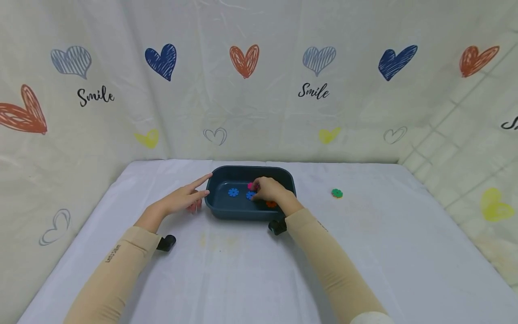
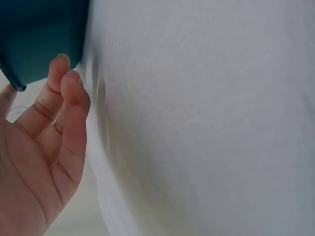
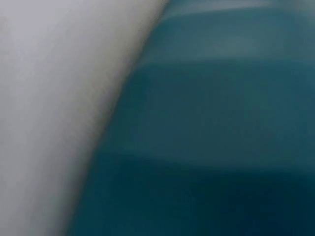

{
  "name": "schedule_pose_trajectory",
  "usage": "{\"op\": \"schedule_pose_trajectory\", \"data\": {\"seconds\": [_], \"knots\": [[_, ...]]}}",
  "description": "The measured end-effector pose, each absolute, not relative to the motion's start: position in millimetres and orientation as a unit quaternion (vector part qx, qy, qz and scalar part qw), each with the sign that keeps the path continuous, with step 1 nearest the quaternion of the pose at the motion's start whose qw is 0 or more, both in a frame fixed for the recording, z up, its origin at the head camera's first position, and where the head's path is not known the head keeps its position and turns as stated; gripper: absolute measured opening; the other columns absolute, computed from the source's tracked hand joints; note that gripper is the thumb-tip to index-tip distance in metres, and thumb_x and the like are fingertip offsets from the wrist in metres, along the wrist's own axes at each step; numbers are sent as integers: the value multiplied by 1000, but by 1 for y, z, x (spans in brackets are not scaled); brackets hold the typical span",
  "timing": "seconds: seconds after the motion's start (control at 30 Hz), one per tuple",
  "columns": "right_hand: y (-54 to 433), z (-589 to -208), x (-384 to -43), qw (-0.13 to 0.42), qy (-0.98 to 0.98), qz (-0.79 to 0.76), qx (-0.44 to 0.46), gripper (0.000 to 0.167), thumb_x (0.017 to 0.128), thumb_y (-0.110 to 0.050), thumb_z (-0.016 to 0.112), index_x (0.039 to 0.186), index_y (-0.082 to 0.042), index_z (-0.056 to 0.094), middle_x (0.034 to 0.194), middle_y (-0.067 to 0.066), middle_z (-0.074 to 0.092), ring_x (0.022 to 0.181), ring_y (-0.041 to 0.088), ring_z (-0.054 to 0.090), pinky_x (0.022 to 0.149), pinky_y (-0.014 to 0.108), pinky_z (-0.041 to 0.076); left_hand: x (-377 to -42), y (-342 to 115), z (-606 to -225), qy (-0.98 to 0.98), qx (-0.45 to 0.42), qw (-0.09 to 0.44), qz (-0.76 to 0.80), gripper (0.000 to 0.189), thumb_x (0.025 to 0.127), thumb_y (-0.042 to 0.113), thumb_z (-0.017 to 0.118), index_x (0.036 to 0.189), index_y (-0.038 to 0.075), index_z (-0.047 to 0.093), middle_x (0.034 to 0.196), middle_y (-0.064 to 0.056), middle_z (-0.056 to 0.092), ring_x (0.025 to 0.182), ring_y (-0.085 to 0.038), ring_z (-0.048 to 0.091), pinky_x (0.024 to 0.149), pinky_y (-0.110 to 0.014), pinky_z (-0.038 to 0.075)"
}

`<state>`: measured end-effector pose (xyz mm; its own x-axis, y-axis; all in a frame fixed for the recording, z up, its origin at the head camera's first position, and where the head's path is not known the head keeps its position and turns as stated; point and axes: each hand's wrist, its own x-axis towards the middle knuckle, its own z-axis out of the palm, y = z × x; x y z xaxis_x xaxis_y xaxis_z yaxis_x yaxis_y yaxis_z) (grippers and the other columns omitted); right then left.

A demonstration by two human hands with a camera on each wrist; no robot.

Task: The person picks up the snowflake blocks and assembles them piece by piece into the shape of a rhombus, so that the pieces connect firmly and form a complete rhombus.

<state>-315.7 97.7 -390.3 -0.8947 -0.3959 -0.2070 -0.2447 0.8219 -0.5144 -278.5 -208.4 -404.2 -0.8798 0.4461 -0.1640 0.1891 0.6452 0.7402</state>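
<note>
A dark blue-teal plastic basin (image 1: 243, 215) stands on the white-covered table. Inside it lie flower-shaped discs: a blue disc (image 1: 233, 192) on the left, another blue disc (image 1: 251, 195), a pink disc (image 1: 250, 186) and an orange disc (image 1: 271, 204). My right hand (image 1: 270, 189) reaches in over the right side, bent fingertips at the pink disc and thumb by the second blue one; I cannot tell whether it pinches either. Beside the left wall, my left hand (image 1: 182, 199) has its index finger and thumb extended to the rim, other fingers loosely bent. The right wrist view shows only basin wall and cloth.
A green disc (image 1: 337, 193) with an orange edge beneath it lies on the table to the right of the basin. Behind the table hangs a pale curtain (image 1: 267, 108) printed with hearts and "Smile". Black wrist-camera housings (image 1: 166, 243) sit under both forearms.
</note>
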Motion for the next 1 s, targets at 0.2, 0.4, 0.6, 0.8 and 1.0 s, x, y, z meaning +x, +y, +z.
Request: {"op": "schedule_pose_trajectory", "data": {"seconds": [0.2, 0.4, 0.6, 0.8, 1.0], "knots": [[99, -391, -316, 161, 939, -256, -164, 34, 92, -17, 80, 118, 0, 67, 109, 10, 68, 88, 21, 59, 87, 34, 52, -279, -208, -404, 893, 180, 168, 377, 67, 109, 46, 46, 166, 31, 14, 85, -10, 62, 69, -24, 57, 72, -39, 46], [100, -393, -315, 154, 938, -263, -164, 32, 91, -17, 82, 114, -2, 67, 100, 8, 66, 86, 21, 58, 83, 33, 52, -279, -207, -403, 896, 185, 165, 368, 69, 109, 46, 47, 166, 29, 14, 83, -9, 62, 68, -24, 57, 71, -38, 45], [100, -393, -314, 136, 939, -266, -171, 30, 88, -16, 84, 107, -5, 65, 98, 7, 64, 84, 20, 58, 78, 33, 51, -280, -208, -404, 903, 187, 164, 351, 72, 107, 49, 49, 166, 31, 13, 82, -8, 63, 67, -24, 57, 72, -38, 44], [100, -391, -313, 132, 938, -270, -175, 31, 87, -15, 85, 107, -4, 64, 94, 7, 64, 83, 20, 58, 77, 32, 51, -279, -207, -401, 910, 195, 158, 330, 77, 105, 51, 51, 167, 29, 11, 87, -8, 63, 68, -24, 59, 72, -39, 43], [101, -392, -312, 131, 937, -271, -177, 29, 87, -16, 84, 106, -5, 64, 101, 8, 65, 85, 22, 58, 77, 33, 52, -278, -207, -401, 912, 198, 156, 325, 77, 105, 51, 52, 167, 28, 12, 87, -7, 63, 67, -23, 60, 72, -39, 44]]}}
